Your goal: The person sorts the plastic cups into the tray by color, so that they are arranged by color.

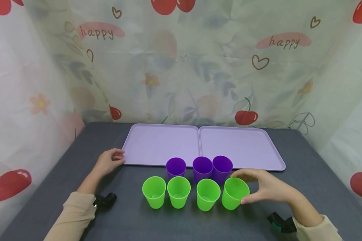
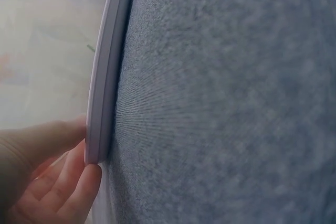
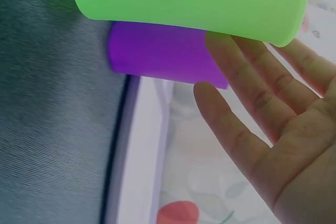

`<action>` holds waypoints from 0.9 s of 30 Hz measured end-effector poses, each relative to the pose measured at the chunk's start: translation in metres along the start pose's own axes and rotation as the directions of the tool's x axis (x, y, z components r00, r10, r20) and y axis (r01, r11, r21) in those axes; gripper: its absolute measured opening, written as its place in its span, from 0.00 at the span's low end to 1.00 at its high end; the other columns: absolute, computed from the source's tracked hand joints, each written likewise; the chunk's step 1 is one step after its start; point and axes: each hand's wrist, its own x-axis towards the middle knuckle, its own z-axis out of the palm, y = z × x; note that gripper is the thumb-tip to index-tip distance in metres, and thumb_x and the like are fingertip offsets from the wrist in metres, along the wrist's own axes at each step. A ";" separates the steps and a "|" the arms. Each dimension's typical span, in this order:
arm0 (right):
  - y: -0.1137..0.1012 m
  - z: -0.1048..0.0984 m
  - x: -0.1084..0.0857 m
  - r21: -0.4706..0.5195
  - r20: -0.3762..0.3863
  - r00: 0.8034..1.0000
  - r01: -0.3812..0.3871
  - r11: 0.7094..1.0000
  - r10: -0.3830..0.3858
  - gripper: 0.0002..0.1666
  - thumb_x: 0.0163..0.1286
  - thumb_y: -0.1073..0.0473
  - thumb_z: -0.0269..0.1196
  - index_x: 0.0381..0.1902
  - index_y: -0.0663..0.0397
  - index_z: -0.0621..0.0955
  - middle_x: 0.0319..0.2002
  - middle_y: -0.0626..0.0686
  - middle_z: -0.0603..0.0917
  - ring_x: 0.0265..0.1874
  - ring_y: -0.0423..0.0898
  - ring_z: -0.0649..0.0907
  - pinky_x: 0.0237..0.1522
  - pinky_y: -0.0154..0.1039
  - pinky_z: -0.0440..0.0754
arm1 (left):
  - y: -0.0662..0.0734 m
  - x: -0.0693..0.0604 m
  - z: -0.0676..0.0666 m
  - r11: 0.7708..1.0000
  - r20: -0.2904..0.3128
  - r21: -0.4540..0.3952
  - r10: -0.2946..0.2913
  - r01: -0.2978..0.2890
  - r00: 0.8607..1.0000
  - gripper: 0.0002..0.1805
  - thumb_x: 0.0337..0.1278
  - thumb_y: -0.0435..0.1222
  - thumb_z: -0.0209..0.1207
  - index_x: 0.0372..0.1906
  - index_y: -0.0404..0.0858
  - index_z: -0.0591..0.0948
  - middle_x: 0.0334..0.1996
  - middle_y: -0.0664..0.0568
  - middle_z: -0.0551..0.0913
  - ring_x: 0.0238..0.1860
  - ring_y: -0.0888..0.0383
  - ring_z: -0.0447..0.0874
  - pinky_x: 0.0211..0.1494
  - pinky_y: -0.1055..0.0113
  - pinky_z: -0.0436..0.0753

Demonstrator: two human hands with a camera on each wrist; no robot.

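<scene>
Four green cups stand upright in a row; my right hand [image 1: 266, 187] is around the rightmost green cup [image 1: 234, 194], thumb at its near side and fingers at its far side. In the right wrist view, fingers [image 3: 252, 93] pass behind the green cup [image 3: 189, 3], one fingertip stays clear of it, and a purple cup [image 3: 163, 53] shows beyond. My left hand [image 1: 108, 162] holds the near left corner of the left lilac tray [image 1: 161, 144]. In the left wrist view, thumb and fingers [image 2: 81, 190] meet at the tray's corner [image 2: 100, 129].
Several purple cups stand behind the green ones: one on the left [image 1: 175, 167], two close together [image 1: 202, 170] further right, near the trays' front edges. A second lilac tray [image 1: 238, 147] lies beside the left one on the dark grey table [image 1: 126, 221]. Patterned cloth [image 1: 184, 83] hangs behind.
</scene>
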 end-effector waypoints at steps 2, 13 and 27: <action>-0.003 -0.003 0.000 -0.011 -0.014 1.000 -0.003 1.000 0.003 0.32 0.50 0.53 0.73 0.54 0.48 0.76 0.47 0.43 0.83 0.46 0.34 0.82 0.49 0.29 0.78 | 0.000 0.000 0.000 1.000 0.004 0.003 -0.003 0.003 1.000 0.17 0.50 0.29 0.63 0.46 0.24 0.78 0.41 0.31 0.83 0.43 0.42 0.84 0.36 0.75 0.80; -0.021 -0.030 0.006 -0.046 -0.061 0.997 0.045 0.998 -0.048 0.33 0.49 0.56 0.73 0.54 0.50 0.75 0.47 0.44 0.82 0.47 0.33 0.81 0.51 0.23 0.75 | 0.000 0.001 -0.001 1.000 0.014 0.008 -0.017 0.017 1.000 0.18 0.50 0.30 0.63 0.46 0.24 0.77 0.42 0.32 0.83 0.43 0.43 0.85 0.37 0.72 0.81; -0.044 -0.057 0.025 -0.197 -0.099 0.994 0.034 0.980 -0.054 0.34 0.48 0.53 0.74 0.54 0.46 0.76 0.49 0.41 0.82 0.48 0.30 0.79 0.51 0.22 0.74 | -0.004 0.003 0.001 1.000 0.007 0.013 -0.012 0.012 1.000 0.18 0.51 0.30 0.63 0.46 0.25 0.78 0.41 0.33 0.84 0.42 0.44 0.85 0.39 0.68 0.82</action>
